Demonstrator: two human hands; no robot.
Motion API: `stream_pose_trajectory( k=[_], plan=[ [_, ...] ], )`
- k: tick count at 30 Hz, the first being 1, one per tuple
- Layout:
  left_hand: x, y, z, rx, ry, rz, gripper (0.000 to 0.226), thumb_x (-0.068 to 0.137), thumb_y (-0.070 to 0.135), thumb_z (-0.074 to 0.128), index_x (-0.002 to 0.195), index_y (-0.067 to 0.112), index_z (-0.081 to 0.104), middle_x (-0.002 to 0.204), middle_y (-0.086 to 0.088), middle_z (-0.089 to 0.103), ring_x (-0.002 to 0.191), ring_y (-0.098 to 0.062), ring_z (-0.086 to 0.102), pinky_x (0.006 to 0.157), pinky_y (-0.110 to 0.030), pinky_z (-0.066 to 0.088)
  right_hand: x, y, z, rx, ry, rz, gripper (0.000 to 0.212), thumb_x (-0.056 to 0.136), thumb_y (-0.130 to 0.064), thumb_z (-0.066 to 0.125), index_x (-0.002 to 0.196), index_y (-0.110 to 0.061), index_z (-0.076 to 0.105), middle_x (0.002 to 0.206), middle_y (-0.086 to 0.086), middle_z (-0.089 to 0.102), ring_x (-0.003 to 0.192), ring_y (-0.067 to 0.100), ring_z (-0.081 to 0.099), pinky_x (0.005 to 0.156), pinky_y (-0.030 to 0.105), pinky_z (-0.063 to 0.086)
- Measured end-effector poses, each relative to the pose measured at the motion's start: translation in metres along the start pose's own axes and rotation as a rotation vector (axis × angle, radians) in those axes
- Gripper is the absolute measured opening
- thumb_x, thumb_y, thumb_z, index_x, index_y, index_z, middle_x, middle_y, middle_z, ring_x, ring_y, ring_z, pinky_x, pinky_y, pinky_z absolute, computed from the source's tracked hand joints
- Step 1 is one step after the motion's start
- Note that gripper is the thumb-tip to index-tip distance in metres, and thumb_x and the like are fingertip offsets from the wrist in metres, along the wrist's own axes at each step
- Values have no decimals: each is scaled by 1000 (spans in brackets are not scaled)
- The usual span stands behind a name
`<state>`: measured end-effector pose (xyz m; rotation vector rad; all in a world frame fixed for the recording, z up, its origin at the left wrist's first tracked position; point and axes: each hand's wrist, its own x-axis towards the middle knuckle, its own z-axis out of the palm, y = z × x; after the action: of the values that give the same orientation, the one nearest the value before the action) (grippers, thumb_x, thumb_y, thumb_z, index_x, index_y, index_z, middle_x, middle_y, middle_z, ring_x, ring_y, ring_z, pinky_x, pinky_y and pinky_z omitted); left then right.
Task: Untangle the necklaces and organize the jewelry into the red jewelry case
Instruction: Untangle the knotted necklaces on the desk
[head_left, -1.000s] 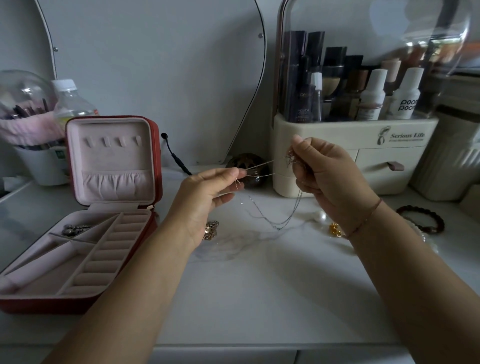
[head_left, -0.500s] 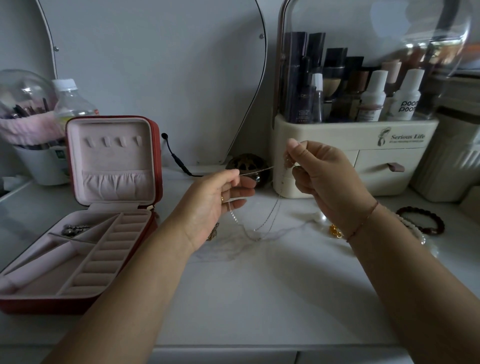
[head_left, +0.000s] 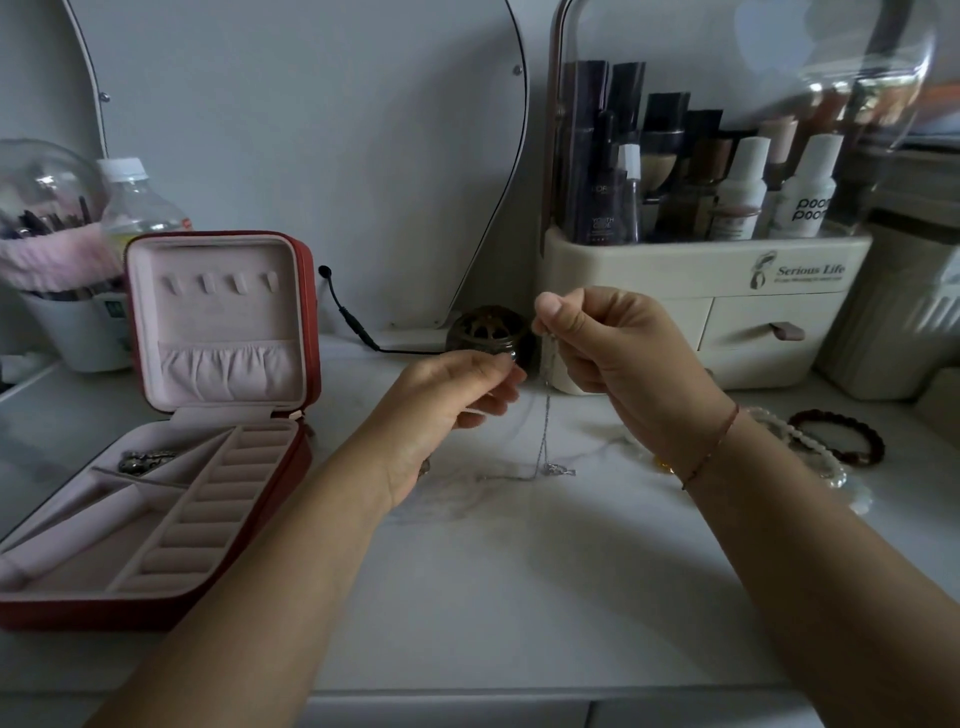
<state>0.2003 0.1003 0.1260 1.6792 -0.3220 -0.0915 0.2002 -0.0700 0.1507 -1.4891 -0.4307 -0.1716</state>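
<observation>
The red jewelry case (head_left: 156, 608) lies open at the left with its pink lid upright and a silvery piece (head_left: 145, 460) in a back compartment. My right hand (head_left: 618, 353) pinches a thin silver necklace (head_left: 546, 415) that hangs straight down, its pendant (head_left: 560, 470) resting on the white tabletop. My left hand (head_left: 447, 400) is just left of it, thumb and forefinger pinched together, apparently on a fine strand too thin to see clearly. A small metal piece (head_left: 425, 466) peeks out under the left wrist. A pearl bracelet (head_left: 815, 457), a dark bead bracelet (head_left: 852, 441) and a gold piece (head_left: 662, 462) lie to the right.
A cream cosmetics organiser (head_left: 701, 312) with bottles stands behind my right hand. A brown round jar (head_left: 488, 332) sits behind my fingers, with a black cable (head_left: 353, 322) and a mirror (head_left: 311, 156) beyond. A water bottle (head_left: 135, 202) and a brush holder (head_left: 57, 270) stand at the far left.
My hands have come closer together. The chain stretched between them has slackened; its loop has dropped, so it now hangs straight from my right hand with the pendant on the table.
</observation>
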Motion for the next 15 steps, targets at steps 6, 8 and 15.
stream_pose_trajectory(
  k=[6, 8, 15],
  plan=[
    [0, 2, 1, -160, -76, 69, 24, 79, 30, 69, 100, 19, 73, 104, -1, 73, 103, -15, 66, 89, -29, 48, -2, -1, 5, -46, -40, -9, 35, 76, -33, 63, 77, 1, 59, 42, -12, 40, 42, 8, 23, 42, 21, 21],
    [0, 3, 4, -171, -72, 85, 23, 74, 26, 74, 95, 17, 73, 94, 2, 74, 94, -11, 66, 88, -27, 47, -3, -1, 7, -64, -47, -6, 33, 76, -33, 62, 76, 0, 58, 41, -11, 43, 41, 7, 25, 41, 20, 22],
    [5, -1, 1, -254, -29, 102, 9, 74, 20, 65, 75, 19, 74, 77, 1, 71, 80, -10, 64, 81, -27, 49, -1, 3, 8, -83, -40, -6, 31, 77, -33, 62, 74, -1, 59, 44, -5, 38, 43, 11, 24, 41, 21, 21]
  ],
)
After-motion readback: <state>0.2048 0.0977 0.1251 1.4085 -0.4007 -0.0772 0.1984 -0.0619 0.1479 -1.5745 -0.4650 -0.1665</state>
